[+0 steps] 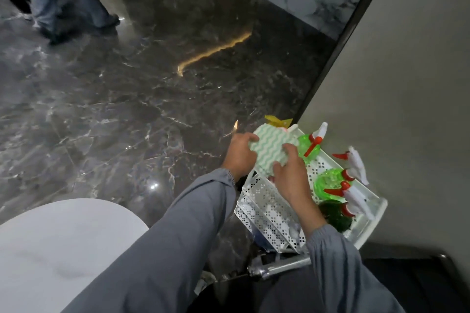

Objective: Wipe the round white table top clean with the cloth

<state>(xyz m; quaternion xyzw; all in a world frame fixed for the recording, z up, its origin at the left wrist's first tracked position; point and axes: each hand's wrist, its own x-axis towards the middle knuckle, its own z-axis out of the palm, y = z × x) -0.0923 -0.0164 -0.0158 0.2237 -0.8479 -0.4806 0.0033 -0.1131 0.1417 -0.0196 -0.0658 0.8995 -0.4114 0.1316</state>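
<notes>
A white cloth with green wavy stripes (270,150) is held between both hands above a white cleaning cart. My left hand (240,154) grips its left edge, fingers curled over the top. My right hand (290,175) grips its right and lower side. The round white table top (58,241) lies at the lower left, well apart from the cloth, partly hidden by my left sleeve.
The white perforated cart (264,211) stands against a pale wall (394,84) at the right and carries three green spray bottles (328,181) with red triggers. Dark marble floor (114,99) spreads ahead. A person's legs (63,0) stand at the upper left.
</notes>
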